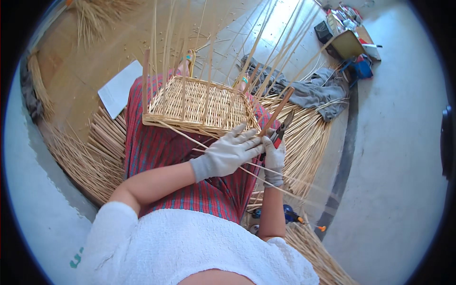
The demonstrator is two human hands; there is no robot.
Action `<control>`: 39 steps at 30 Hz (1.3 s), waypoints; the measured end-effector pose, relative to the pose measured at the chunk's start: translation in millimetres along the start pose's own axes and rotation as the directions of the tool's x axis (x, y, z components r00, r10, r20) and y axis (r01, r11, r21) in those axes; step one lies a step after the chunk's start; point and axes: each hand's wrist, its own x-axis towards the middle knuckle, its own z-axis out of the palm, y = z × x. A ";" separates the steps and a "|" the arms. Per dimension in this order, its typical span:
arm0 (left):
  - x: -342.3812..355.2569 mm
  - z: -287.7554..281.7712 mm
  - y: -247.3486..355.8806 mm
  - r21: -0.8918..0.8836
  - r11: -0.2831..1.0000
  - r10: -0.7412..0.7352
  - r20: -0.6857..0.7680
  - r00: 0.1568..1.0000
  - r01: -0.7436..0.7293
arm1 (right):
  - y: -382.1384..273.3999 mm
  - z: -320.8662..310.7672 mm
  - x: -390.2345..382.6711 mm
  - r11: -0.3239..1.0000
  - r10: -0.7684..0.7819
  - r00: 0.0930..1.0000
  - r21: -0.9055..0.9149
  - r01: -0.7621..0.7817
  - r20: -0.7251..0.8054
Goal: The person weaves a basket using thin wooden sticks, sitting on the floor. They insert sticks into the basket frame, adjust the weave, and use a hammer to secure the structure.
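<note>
A shallow rectangular wicker basket (204, 102), with long upright willow rods (209, 61) round its sides, rests on my lap. At its near right corner my left hand (228, 152), in a whitish glove, lies with fingers stretched out over the rim; its thumb is hidden. Beside it, gloved as well, my right hand (274, 154) is closed round pruning shears (281, 130) with red handles, blades pointing up and away. A thick brown corner stake (279, 110) rises between the hands. Thin loose strands (270, 185) stick out below them.
Bundles of willow rods lie on the floor at left (83, 156) and right (308, 142). A grey cloth (308, 88) covers part of the right bundle. White paper (121, 88) lies at the left. A box of odds and ends (349, 45) stands far right.
</note>
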 end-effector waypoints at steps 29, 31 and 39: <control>-61.8 -118.2 21.5 -0.370 0.913 0.337 0.454 0.825 -0.169 | -28.6 93.6 -60.2 0.135 -0.561 0.689 -0.770 0.623 0.459; -63.3 -126.1 20.3 -0.366 0.916 0.336 0.472 0.815 -0.165 | -12.0 90.5 -53.0 0.200 -0.446 0.757 -0.771 0.604 0.477; -96.6 -176.0 11.9 -0.222 0.970 0.212 0.550 0.808 -0.104 | -47.4 124.8 -82.7 0.300 -0.201 0.800 -0.742 0.600 0.565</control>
